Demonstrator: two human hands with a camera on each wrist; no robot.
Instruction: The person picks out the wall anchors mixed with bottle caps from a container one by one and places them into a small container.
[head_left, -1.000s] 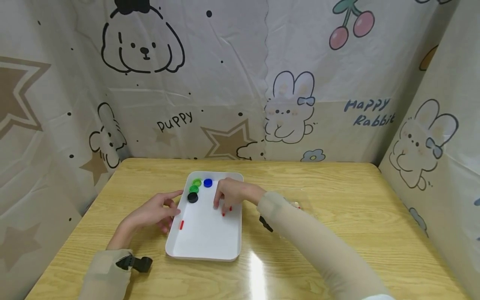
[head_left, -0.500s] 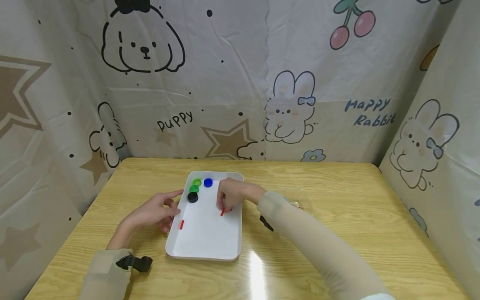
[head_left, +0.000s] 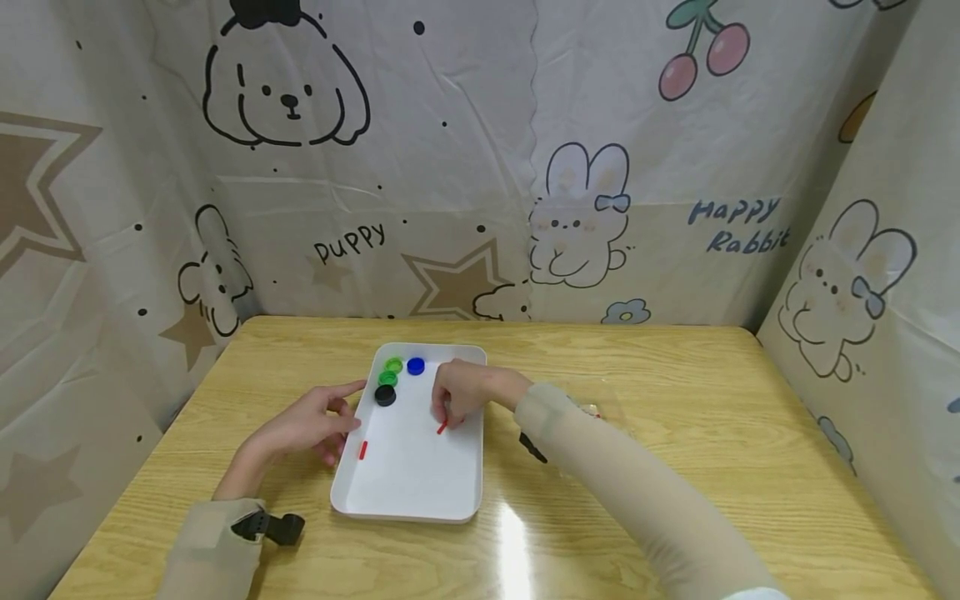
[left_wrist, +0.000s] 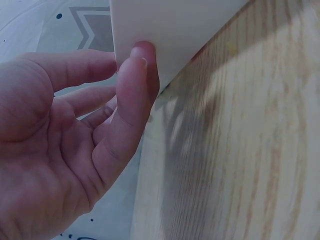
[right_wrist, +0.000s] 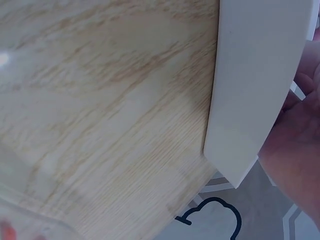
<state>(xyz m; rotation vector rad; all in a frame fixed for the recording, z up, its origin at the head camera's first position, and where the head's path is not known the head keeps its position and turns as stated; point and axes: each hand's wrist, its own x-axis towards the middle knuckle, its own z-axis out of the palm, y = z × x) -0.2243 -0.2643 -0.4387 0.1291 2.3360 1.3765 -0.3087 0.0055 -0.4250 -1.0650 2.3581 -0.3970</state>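
In the head view my right hand (head_left: 459,390) is inside the white tray (head_left: 408,492). Its thumb and fingers pinch a short thin red stick (head_left: 442,427), tip pointing down and left. A second red piece (head_left: 462,421) shows partly beside the fingertips. My left hand (head_left: 307,423) rests at the tray's left side, thumb at the rim; the left wrist view shows fingers (left_wrist: 132,90) against the outer wall. Near that side lies another red stick (head_left: 363,450). The right wrist view shows my right hand (right_wrist: 295,135) partly, behind the tray wall.
Far left in the tray sit a light green ring (head_left: 393,365), a green round piece (head_left: 387,379), a black disc (head_left: 385,395) and a blue disc (head_left: 416,366). A clear bag (head_left: 592,410) lies on the wooden table (head_left: 675,392), half behind the right forearm. Printed curtains surround the table.
The right fingers have closed together on the red stick, which now angles further left at its lower end. The left hand and tray stay where they were.
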